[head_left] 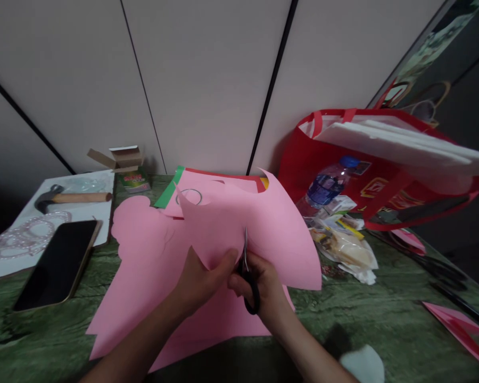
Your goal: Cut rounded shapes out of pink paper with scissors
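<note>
Near the worktop's front edge, our left hand [201, 279] pinched the raised pink paper sheet [255, 229] while our right hand [263, 284] gripped black-handled scissors [248, 276] cutting it.

Pale panelled wall [207, 80] with dark seams behind a green marbled table [383, 319].

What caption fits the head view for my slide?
Left hand holds pink paper while right hand cuts it with scissors over a green table.
</note>
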Demonstrator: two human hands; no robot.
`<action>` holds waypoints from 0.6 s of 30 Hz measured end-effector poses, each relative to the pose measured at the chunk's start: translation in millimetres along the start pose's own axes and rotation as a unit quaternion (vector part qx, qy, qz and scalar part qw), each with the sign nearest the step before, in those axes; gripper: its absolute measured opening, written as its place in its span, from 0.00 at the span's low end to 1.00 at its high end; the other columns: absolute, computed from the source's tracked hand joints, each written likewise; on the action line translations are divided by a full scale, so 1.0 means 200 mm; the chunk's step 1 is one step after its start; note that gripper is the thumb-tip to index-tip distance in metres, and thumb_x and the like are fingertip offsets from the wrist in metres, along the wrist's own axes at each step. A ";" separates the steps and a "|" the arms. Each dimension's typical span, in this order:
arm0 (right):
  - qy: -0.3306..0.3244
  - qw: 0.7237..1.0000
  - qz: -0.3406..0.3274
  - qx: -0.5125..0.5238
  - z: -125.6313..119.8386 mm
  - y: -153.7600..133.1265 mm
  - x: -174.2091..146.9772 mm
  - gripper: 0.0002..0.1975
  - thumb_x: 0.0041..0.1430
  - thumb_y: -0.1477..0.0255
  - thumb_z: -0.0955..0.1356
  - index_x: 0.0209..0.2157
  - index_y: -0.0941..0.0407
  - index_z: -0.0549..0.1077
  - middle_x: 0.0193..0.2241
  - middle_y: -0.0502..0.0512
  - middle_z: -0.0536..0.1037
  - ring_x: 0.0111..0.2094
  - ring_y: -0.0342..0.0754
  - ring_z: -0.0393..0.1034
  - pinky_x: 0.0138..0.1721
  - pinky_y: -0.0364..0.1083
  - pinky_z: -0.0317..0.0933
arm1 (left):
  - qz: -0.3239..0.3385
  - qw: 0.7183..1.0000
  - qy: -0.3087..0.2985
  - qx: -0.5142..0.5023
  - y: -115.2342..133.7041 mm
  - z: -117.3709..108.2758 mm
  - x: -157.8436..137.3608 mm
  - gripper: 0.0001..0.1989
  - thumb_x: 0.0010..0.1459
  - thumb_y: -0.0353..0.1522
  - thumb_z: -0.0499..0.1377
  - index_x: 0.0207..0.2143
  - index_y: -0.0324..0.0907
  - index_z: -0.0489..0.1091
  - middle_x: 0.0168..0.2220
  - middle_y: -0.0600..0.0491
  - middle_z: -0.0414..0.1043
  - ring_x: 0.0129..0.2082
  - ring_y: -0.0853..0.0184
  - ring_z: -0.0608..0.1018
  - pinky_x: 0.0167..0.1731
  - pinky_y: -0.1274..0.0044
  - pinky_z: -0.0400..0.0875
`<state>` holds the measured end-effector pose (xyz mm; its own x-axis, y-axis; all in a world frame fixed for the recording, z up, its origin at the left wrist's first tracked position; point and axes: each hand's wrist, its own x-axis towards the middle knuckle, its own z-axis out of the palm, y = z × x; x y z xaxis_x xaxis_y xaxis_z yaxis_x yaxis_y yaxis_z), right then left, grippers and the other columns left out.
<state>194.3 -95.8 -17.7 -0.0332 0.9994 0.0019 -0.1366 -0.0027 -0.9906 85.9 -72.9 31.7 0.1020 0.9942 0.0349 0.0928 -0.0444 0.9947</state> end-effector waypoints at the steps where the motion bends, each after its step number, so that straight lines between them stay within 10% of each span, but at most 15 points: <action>1: 0.001 1.000 0.000 -0.002 0.00 0.00 0.00 0.15 0.42 0.64 0.73 0.21 0.56 0.64 0.15 0.44 0.62 0.18 0.40 0.52 0.19 0.42 0.46 | -0.002 1.000 0.004 0.002 0.00 0.00 0.00 0.09 0.47 0.33 0.56 0.16 0.43 0.65 0.11 0.57 0.64 0.15 0.68 0.71 0.14 0.78 0.67; 18: -0.012 0.999 0.022 0.043 0.02 -0.01 0.00 0.14 0.42 0.63 0.72 0.23 0.56 0.65 0.15 0.44 0.64 0.18 0.41 0.58 0.19 0.42 0.53 | -0.022 0.998 0.048 0.019 -0.03 0.01 0.01 0.11 0.47 0.34 0.58 0.15 0.43 0.65 0.09 0.57 0.65 0.13 0.67 0.72 0.13 0.78 0.68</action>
<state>189.9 -96.5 -14.5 -0.0640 0.9973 -0.0368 -0.2192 -0.0501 -0.9744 86.8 -71.0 25.8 0.0017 1.0000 0.0026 0.1334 -0.0028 0.9911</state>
